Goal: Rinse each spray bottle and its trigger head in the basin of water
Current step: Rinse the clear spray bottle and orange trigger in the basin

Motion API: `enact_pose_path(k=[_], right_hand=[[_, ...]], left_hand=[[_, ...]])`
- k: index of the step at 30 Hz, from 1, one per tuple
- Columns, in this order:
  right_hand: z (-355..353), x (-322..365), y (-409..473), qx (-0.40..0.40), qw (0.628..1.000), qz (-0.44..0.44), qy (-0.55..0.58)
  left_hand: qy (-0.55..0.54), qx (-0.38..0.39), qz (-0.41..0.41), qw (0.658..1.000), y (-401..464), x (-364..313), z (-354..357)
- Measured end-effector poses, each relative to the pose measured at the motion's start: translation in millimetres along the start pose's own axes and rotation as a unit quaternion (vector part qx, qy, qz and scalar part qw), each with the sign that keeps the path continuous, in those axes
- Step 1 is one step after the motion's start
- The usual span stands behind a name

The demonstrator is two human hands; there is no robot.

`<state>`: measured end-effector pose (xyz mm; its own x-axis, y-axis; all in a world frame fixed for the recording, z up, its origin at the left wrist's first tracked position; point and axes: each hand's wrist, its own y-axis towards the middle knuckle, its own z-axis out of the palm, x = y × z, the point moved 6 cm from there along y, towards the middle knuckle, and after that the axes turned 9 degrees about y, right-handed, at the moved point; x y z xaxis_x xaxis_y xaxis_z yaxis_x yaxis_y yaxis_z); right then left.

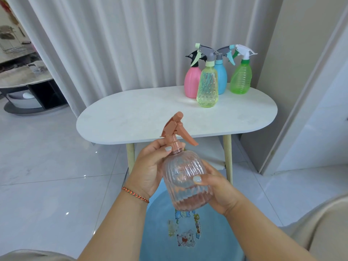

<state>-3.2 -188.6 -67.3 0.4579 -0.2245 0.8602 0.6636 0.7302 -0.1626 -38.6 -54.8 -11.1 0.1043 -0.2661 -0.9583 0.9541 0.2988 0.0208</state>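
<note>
I hold a clear ribbed pink spray bottle point(185, 178) upright above the blue basin point(156, 223), with a little water in its base. Its terracotta trigger head point(175, 130) is screwed on and points right. My left hand point(150, 166) grips the neck just under the trigger head. My right hand point(218, 191) wraps the bottle's lower body from the right. The basin sits on the floor between my arms; cartoon prints show on its bottom.
A white oval table point(150, 117) stands behind the basin. On its far right stand several spray bottles: pink point(192, 82), yellow-green point(207, 87), blue point(221, 76), green point(241, 78). White curtains hang behind; a wall is at right, tiled floor at left.
</note>
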Motion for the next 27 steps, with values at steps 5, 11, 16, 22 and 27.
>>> enact_pose_path(k=[5,11,16,22,27], right_hand=[[-0.9,-2.0,1.2,-0.004,1.0,0.002,-0.008],[-6.4,-2.6,4.2,-0.008,1.0,-0.008,0.001],[-6.6,-4.3,4.8,-0.012,1.0,-0.005,-0.015],[-6.9,-7.2,3.6,0.003,1.0,-0.004,-0.026],[-5.9,-3.6,3.0,-0.015,0.999,-0.037,-0.03]], left_hand=[[0.043,-0.067,-0.007,0.997,2.0,1.2,-3.6],[0.013,-0.026,-0.021,0.999,-0.3,2.4,-1.7],[0.054,-0.083,-0.039,0.994,0.0,5.9,1.5],[0.041,-0.065,-0.054,0.996,1.7,6.4,-3.3],[0.061,-0.073,-0.053,0.994,-0.3,6.8,-3.1]])
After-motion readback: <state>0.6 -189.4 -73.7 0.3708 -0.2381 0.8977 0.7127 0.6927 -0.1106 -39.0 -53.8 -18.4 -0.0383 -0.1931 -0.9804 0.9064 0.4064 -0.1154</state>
